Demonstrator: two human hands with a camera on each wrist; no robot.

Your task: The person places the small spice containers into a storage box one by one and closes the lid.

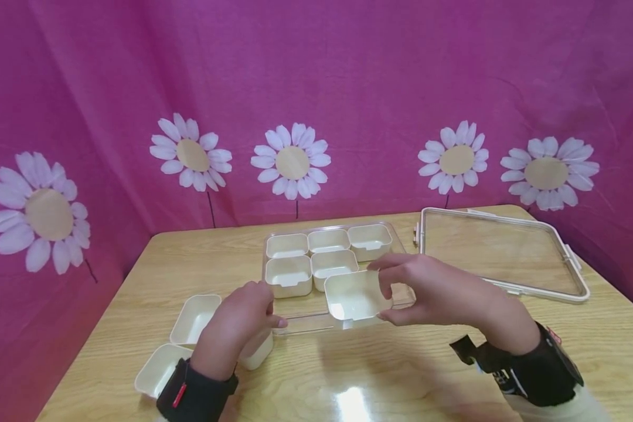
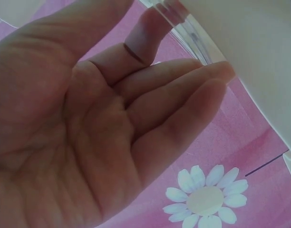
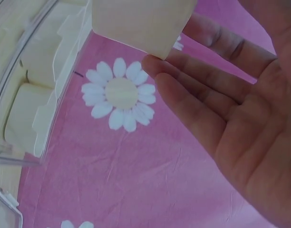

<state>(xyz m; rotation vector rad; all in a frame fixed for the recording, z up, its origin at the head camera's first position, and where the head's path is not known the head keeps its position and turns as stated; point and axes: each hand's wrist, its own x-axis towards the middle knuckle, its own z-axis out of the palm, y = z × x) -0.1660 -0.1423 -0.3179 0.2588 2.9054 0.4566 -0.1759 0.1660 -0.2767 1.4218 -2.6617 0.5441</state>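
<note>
My right hand (image 1: 435, 288) grips a small cream-coloured box (image 1: 354, 298) by its right side, thumb in front and fingers behind. The box is tilted above the front right part of a clear plastic tray (image 1: 311, 323). At the tray's front left corner, my left hand (image 1: 232, 331) pinches the clear rim between thumb and index finger; its other fingers extend beside the tray in the left wrist view. Several matching boxes (image 1: 289, 274) sit inside the tray, along its back row and front left. The held box's base (image 3: 140, 23) shows in the right wrist view.
Loose cream boxes (image 1: 195, 319) stand left of the tray, one partly hidden behind my left hand. A clear lid (image 1: 501, 284) with a white frame and clips lies at the right of the wooden table (image 1: 401, 375). Behind hangs a pink cloth (image 1: 348, 70) with daisies.
</note>
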